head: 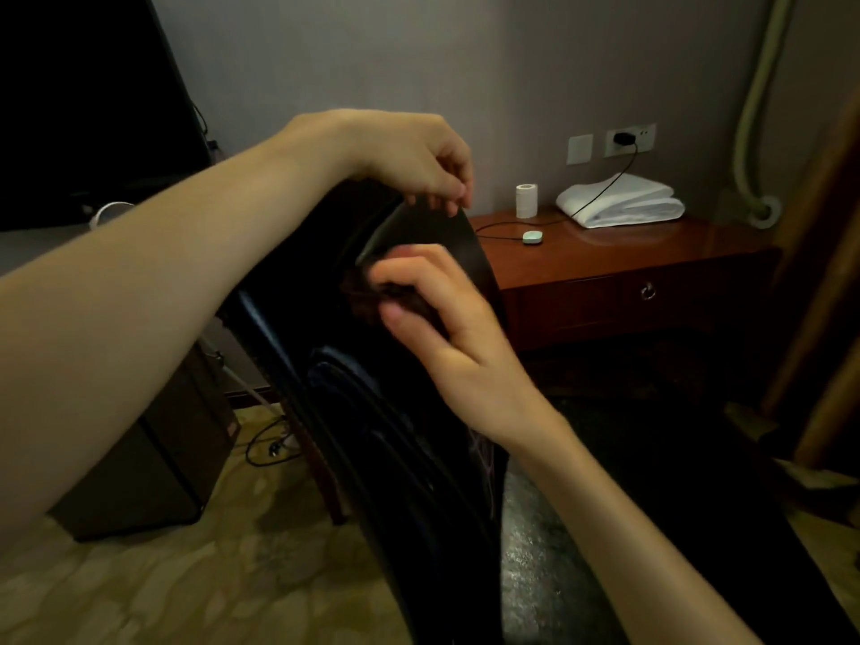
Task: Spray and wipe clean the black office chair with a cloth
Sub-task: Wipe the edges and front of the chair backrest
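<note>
The black office chair (pixel 409 449) fills the centre of my view, its backrest running from the lower middle up to a top edge near the frame's centre. Its surface is glossy and dark; detail within it is hard to resolve.

My left hand (pixel 409 155) sits at the top edge of the backrest. Its grip is closed on that edge, with the fingertips (pixel 453 197) curled over the rim.

My right hand (pixel 446 328) is pressed against the upper backrest, just below the left hand. Its grip is closed around a dark cloth (pixel 372 295), which is bunched under the fingers and in contact with the chair. The cloth is blurred, so I cannot tell its exact shape.

Behind the chair, to the right, a reddish wooden desk (pixel 651 258) stands against the grey wall. It carries:
- a folded white towel (pixel 623 202);
- a small white roll (pixel 526 201), upright, left of the towel;
- a small pale green device (pixel 532 237) near the front edge.

A black cable (pixel 605 188) runs from a wall socket (pixel 630 139) across the towel toward the device. A drawer with a ring pull (pixel 647 291) faces forward.

To the left, a dark box-shaped object (pixel 153 458) rests on the patterned carpet (pixel 186 574).
</note>
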Tool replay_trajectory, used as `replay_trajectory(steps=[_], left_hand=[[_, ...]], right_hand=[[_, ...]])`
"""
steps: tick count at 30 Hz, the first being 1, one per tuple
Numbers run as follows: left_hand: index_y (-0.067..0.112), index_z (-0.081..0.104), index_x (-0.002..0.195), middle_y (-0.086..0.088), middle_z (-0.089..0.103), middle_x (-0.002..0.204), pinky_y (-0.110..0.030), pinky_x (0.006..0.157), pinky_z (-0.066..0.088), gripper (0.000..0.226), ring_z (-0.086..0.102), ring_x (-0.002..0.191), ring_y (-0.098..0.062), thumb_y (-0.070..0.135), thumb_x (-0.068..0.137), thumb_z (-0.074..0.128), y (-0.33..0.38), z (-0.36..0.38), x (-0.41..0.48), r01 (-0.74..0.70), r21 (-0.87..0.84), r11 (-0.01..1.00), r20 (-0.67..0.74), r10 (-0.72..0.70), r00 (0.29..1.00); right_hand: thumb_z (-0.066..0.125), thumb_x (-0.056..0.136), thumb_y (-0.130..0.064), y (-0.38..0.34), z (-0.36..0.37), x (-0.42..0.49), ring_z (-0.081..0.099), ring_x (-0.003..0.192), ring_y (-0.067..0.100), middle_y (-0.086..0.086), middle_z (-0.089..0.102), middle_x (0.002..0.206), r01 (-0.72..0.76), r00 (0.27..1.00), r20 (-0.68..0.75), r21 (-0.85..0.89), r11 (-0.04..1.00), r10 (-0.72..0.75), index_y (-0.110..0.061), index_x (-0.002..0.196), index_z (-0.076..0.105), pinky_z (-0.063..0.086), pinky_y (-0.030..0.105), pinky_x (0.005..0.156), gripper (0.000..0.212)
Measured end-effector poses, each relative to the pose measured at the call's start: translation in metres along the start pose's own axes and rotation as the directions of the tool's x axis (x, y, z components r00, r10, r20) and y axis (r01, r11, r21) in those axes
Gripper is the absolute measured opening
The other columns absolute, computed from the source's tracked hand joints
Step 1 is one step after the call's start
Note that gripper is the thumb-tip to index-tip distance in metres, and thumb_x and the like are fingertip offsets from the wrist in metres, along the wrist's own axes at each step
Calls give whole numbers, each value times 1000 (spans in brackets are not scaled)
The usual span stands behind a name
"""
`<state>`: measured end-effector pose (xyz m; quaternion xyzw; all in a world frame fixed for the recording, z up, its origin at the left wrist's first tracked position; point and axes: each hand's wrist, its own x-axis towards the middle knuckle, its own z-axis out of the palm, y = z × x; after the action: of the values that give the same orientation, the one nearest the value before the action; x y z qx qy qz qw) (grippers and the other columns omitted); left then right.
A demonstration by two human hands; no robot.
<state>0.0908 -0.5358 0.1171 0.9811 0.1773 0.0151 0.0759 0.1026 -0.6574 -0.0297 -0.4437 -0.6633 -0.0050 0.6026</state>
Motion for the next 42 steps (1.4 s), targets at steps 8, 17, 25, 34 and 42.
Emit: replay_trajectory(steps=[8, 17, 25, 34, 42], left_hand=[[16, 64, 105, 0, 69, 96, -36, 86, 51, 19, 63, 94, -15, 15, 95, 48, -4, -4, -5, 19, -10, 1000, -8, -19, 1000], [13, 64, 105, -3, 68, 96, -34, 82, 50, 19, 63, 99, -20, 14, 95, 48, 2, -5, -9, 58, -30, 998, -30, -59, 998], [13, 64, 107, -3, 68, 102, -28, 81, 50, 20, 63, 100, -15, 15, 96, 47, 5, -4, -12, 60, -21, 998, -43, -61, 997], [17, 66, 100, 2, 70, 96, -33, 84, 51, 17, 64, 96, -11, 16, 95, 49, -9, -6, -7, 37, -29, 999, -71, -39, 997], [21, 66, 93, 2, 69, 95, -35, 84, 51, 17, 64, 95, -13, 17, 95, 49, -11, -4, -7, 73, 6, 997, -58, -72, 996]], right_hand=[[41, 95, -21, 27, 19, -101, 44, 111, 22, -4, 44, 123, 13, 1000, -17, -111, 994, -15, -22, 109, 50, 34, 30, 95, 16], [51, 83, -28, 70, 26, -236, 49, 112, 7, -25, 48, 121, -378, 915, -148, 3, 926, 374, -39, 101, 55, 35, 18, 95, 21], [47, 93, -30, 13, 31, -156, 46, 116, 14, -12, 46, 123, -232, 951, -219, -41, 972, 217, -34, 109, 53, 34, 20, 98, 18], [45, 90, -21, 73, 30, -117, 46, 113, 12, -17, 44, 118, -212, 948, -247, -26, 977, 199, -36, 104, 47, 32, 18, 97, 21], [50, 86, -6, 208, 10, -24, 50, 106, 19, -5, 49, 107, -399, 888, -311, -161, 903, 337, -8, 109, 58, 32, 20, 91, 25]])
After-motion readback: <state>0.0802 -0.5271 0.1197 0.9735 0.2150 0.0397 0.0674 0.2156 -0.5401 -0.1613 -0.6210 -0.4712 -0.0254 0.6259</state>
